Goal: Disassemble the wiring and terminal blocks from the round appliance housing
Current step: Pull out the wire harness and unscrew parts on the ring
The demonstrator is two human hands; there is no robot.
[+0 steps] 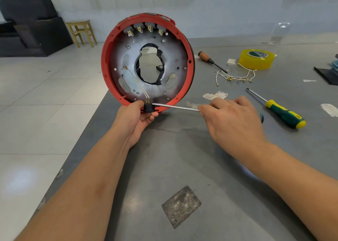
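The round red housing (109,45) stands on edge on the grey table, its metal inner plate facing me. My left hand (136,119) grips its lower rim and the black terminal block (149,108) there. A thin white wire (137,80) runs from a ring lug on the plate down to that block. My right hand (230,121) holds a screwdriver by the handle, its steel shaft (175,107) lying level with the tip at the black block. Several brass terminals (145,29) sit along the housing's top inside edge.
Removed white wires with brass connectors (236,77) lie at the right, beside a yellow tape roll (257,59) and a wooden-handled screwdriver (210,59). A green-and-yellow screwdriver (281,112) lies right of my right hand. The table's left edge (87,131) drops to a tiled floor.
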